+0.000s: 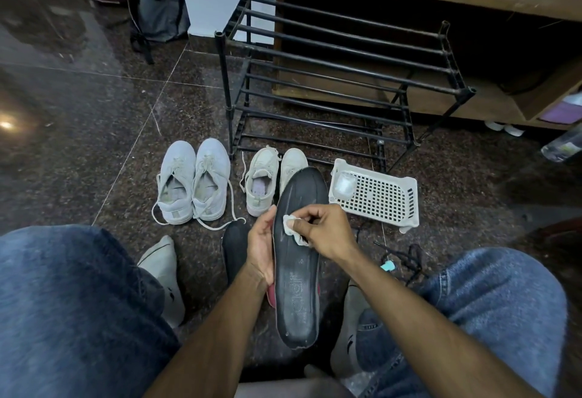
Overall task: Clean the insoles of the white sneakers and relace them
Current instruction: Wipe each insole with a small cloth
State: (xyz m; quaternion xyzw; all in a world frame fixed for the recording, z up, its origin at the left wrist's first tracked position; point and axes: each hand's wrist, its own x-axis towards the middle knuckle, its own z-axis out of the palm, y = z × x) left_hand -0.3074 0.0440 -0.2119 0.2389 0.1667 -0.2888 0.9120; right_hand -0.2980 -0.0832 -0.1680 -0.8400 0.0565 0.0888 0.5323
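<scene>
While the right hand (324, 234) rubs, its grip comes first:

Right hand: fingers curled tight, pinching a small white wipe (291, 224) between thumb and fingertips and pressing it onto the upper half of the black insole (297, 271).

Left hand: the left hand (261, 246) cups the insole's left edge, thumb up along the rim and palm against the side; the fingers go behind it, so how far they wrap I cannot tell.

Insole: held upright-ish between the knees, toe end pointing away, heel end nearest the body, faint printed lettering on the lower half. A pink edge shows beneath it, possibly its underside.

Second insole: another dark insole (234, 246) lies on the floor just left of the held one.

Sneakers: one white pair (193, 182) stands to the left with laces trailing loose; a smaller white pair (274, 177) sits beside it, partly hidden behind the insole's toe.

Basket: a white plastic basket (376, 197) lies to the right, with a pale packet in its corner.

Rack: a black shoe rack (340, 83) stands behind.

Risk, flex: held along one side only, the insole may bend or twist under a firm stroke and slip from the palm.

Risk, wipe: so small a wad could shred or slide out of the pinch.

Risk, laces: the loose ends could catch a foot.
</scene>
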